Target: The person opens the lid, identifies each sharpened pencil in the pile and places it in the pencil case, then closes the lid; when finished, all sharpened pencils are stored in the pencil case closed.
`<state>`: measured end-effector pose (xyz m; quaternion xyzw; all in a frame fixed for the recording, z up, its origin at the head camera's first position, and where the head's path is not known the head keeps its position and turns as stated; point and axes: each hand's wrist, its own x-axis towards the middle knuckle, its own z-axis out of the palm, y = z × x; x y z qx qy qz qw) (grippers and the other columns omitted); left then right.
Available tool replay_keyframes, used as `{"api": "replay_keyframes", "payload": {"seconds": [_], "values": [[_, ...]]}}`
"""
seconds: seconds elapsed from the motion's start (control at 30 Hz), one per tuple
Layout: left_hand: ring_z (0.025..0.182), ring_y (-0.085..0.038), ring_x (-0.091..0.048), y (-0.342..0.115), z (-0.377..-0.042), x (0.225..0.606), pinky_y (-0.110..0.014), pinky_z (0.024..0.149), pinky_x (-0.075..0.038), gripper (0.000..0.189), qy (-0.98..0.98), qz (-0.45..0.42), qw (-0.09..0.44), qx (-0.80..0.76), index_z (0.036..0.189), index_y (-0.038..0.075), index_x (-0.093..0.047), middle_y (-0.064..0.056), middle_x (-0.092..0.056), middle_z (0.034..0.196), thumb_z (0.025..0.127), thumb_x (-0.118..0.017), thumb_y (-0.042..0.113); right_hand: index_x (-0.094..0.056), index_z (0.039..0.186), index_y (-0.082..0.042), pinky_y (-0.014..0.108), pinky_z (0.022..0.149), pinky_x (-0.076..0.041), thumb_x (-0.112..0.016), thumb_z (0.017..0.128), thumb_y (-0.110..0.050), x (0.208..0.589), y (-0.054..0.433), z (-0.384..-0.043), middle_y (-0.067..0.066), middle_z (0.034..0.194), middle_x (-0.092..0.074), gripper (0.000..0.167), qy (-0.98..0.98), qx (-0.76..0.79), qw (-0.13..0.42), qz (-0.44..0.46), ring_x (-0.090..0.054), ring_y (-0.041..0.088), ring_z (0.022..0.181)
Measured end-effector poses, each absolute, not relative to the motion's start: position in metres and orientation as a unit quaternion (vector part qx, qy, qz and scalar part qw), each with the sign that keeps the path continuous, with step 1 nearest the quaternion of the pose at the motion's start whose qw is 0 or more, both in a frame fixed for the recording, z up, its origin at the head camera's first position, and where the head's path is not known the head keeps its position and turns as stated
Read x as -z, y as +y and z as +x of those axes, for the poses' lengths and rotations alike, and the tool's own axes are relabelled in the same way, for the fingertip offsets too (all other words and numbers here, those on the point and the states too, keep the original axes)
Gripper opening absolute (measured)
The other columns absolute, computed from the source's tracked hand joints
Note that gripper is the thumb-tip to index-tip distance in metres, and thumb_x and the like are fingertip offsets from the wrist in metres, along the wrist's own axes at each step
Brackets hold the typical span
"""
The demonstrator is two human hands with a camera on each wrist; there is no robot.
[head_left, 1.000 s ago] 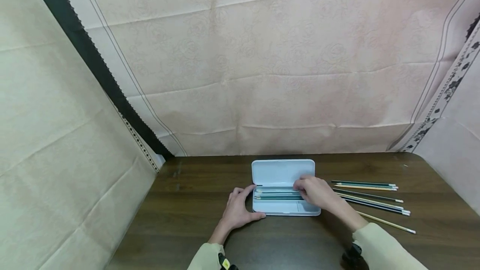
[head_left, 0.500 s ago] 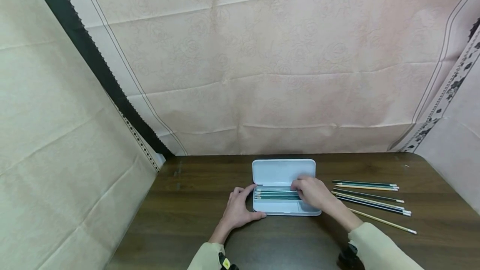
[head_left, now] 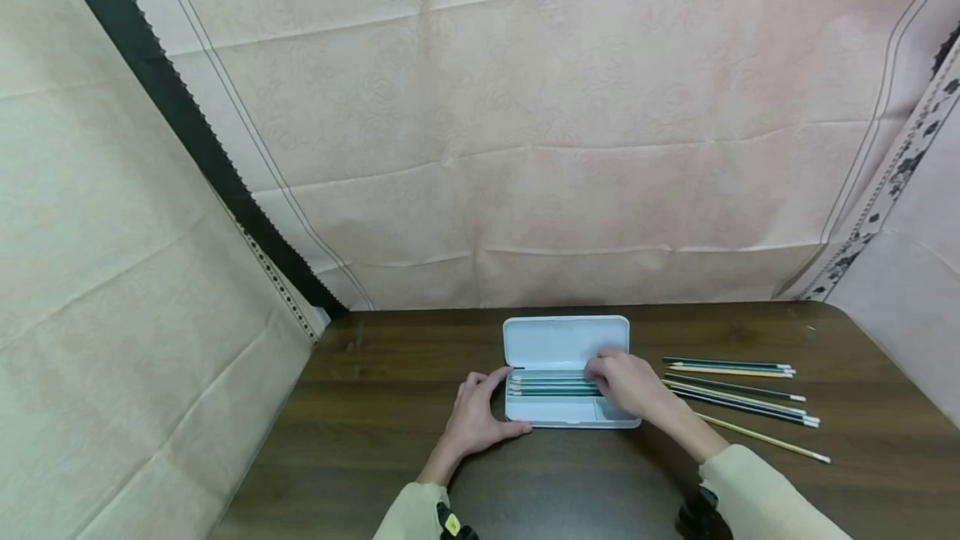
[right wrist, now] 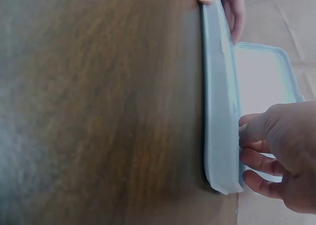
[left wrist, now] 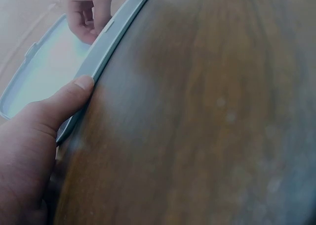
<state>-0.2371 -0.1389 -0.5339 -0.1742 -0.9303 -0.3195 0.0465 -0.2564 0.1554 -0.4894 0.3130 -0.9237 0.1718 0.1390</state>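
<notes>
A pale blue pencil case point(head_left: 551, 413) lies open on the table, its lid point(head_left: 566, 338) tilted back. Several green pencils point(head_left: 551, 388) lie lengthwise inside, pointed ends to the left. My left hand point(head_left: 477, 419) grips the case's left end, thumb at the front edge and fingers at the back corner. In the left wrist view, that thumb point(left wrist: 69, 99) presses the case's rim. Over the right part of the case, my right hand point(head_left: 628, 382) reaches in with curled fingers point(right wrist: 259, 158) at the pencils' right ends. The case wall hides its fingertips, so any pinch on a pencil is unclear.
Right of the case, several loose pencils point(head_left: 738, 398) lie in a loose fan, white ends to the right. A single yellow pencil point(head_left: 765, 438) lies nearest the front. The brown table point(head_left: 405, 373) meets a hanging pale cloth point(head_left: 570, 190) at its back edge.
My right hand has shifted slightly to the left over the case. My left hand keeps its hold, and the loose pencils lie as before.
</notes>
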Motion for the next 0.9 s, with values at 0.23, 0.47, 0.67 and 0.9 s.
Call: {"api": "replay_keyframes", "payload": {"seconds": [0.23, 0.47, 0.67, 0.9], "values": [[0.106, -0.024, -0.045, -0.138, -0.239, 0.534, -0.045, 0.085, -0.042, 0.093, -0.929, -0.178, 0.052, 0.32, 0.147, 0.024, -0.05, -0.005, -0.052, 0.118, 0.069, -0.082, 0.065, -0.075, 0.094, -0.007, 0.037, 0.069, -0.054, -0.078, 0.083, 0.0, 0.471, 0.189, -0.251, 0.001, 0.087, -0.066, 0.013, -0.934, -0.209, 0.116, 0.267, -0.055, 0.013, 0.071], [0.105, -0.025, -0.045, -0.14, -0.239, 0.534, -0.046, 0.086, -0.04, 0.094, -0.928, -0.182, 0.056, 0.322, 0.146, 0.023, -0.051, -0.005, -0.052, 0.117, 0.069, -0.083, 0.064, -0.074, 0.093, -0.007, 0.032, 0.061, -0.049, -0.076, 0.083, 0.003, 0.467, 0.253, -0.247, -0.003, 0.084, -0.064, 0.014, -0.934, -0.221, 0.131, 0.25, -0.053, 0.008, 0.069], [0.104, -0.024, -0.045, -0.142, -0.237, 0.538, -0.045, 0.084, -0.041, 0.094, -0.93, -0.18, 0.057, 0.315, 0.146, 0.023, -0.051, -0.004, -0.052, 0.116, 0.069, -0.083, 0.064, -0.072, 0.088, -0.009, 0.03, 0.056, -0.045, -0.076, 0.081, 0.005, 0.476, 0.296, -0.245, -0.007, 0.078, -0.06, 0.016, -0.929, -0.201, 0.168, 0.261, -0.049, 0.003, 0.066], [0.104, -0.024, -0.045, -0.14, -0.238, 0.539, -0.045, 0.083, -0.04, 0.093, -0.928, -0.181, 0.055, 0.322, 0.147, 0.024, -0.05, -0.005, -0.051, 0.116, 0.069, -0.083, 0.064, -0.072, 0.087, -0.009, 0.033, 0.058, -0.047, -0.076, 0.079, 0.005, 0.479, 0.336, -0.244, -0.008, 0.079, -0.061, 0.016, -0.946, -0.169, 0.154, 0.229, -0.053, 0.006, 0.068]]}}
